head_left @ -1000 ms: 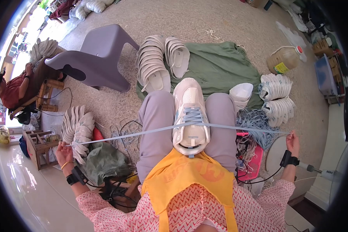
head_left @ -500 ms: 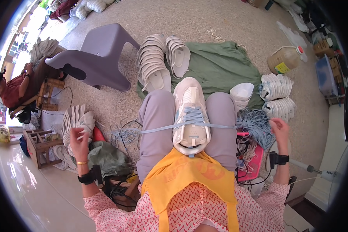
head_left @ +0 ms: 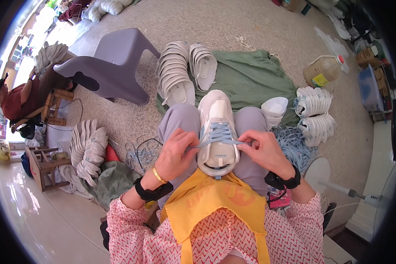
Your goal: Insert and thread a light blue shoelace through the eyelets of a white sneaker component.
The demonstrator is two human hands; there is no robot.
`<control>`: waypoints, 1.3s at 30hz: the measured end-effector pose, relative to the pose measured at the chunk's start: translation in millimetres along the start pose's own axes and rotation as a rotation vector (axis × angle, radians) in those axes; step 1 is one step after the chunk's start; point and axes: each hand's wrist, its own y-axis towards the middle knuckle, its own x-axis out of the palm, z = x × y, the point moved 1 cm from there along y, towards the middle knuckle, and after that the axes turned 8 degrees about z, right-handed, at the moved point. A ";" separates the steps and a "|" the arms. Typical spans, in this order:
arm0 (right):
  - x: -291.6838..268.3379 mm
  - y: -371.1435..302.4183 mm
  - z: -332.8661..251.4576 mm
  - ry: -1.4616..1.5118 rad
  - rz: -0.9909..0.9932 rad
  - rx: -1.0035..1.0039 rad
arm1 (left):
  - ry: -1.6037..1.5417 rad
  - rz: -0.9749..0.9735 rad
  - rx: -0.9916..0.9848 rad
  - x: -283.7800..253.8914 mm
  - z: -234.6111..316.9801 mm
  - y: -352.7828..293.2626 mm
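A white sneaker (head_left: 217,115) stands between my knees, toe pointing away, threaded with a light blue lace (head_left: 220,132). My left hand (head_left: 177,152) pinches the lace's left end just beside the shoe. On the other side, my right hand (head_left: 265,149) grips the right end close to the eyelets. Both hands sit near the shoe's opening, over my grey trousers, above a yellow apron (head_left: 215,207).
Rows of white sneakers (head_left: 180,72) lie ahead on a green cloth (head_left: 251,79); more stacks sit at right (head_left: 314,114) and left (head_left: 88,147). A pile of blue laces (head_left: 295,147), a grey plastic stool (head_left: 112,64), a jug (head_left: 323,70). Another person (head_left: 17,99) sits far left.
Both hands, stretched wide apart pulling the lace taut a second ago, have come in to the shoe and now hold the lace ends close beside it.
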 end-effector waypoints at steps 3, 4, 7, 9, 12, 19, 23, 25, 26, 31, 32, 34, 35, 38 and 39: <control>-2.0 -0.9 1.0 0.038 -0.030 0.077 | -0.148 -0.074 -0.148 -11.6 -2.3 10.9; -3.4 -1.9 1.3 0.037 -0.034 0.078 | -0.150 -0.073 -0.152 -18.2 -2.5 18.9; -5.3 -2.8 -3.4 0.098 -0.117 0.110 | 0.103 0.016 0.060 -34.1 -11.4 48.8; -10.3 -4.5 -18.3 0.200 -0.237 0.231 | 0.208 0.150 0.164 -36.9 -19.6 64.0; -12.2 -8.9 -30.5 0.299 -0.244 0.209 | -0.002 0.057 0.162 -26.7 -1.5 74.3; -31.0 -13.9 -46.3 0.387 -0.192 0.246 | -0.759 -0.241 -0.039 1.8 28.3 60.0; -59.3 -33.3 1.0 0.363 -0.165 0.303 | -0.971 -0.235 -0.314 -47.3 10.2 56.5; -68.6 -45.6 27.2 0.373 -0.148 0.319 | -0.970 -0.167 -0.336 -63.8 1.3 50.7; -72.3 -52.3 42.1 0.376 -0.118 0.336 | -0.971 -0.170 -0.334 -68.0 -3.5 48.5; -75.6 -73.9 68.4 0.367 -0.047 0.353 | -1.005 -0.010 -0.327 -77.3 -22.0 39.4; -75.0 -75.6 67.8 0.365 -0.051 0.370 | -1.021 0.009 -0.331 -76.2 -24.9 37.4; -73.4 -76.1 59.6 0.363 -0.055 0.384 | -0.977 0.036 -0.339 -73.3 -30.5 32.8; -71.4 -74.9 47.4 0.311 -0.062 0.422 | -0.936 0.059 -0.348 -72.9 -32.3 31.8; -49.8 -65.5 22.2 0.250 -0.045 0.356 | -0.540 0.057 -0.456 -90.0 -36.0 26.7; -40.3 -60.2 12.1 0.238 -0.031 0.250 | -0.540 0.054 -0.451 -94.8 -41.8 24.0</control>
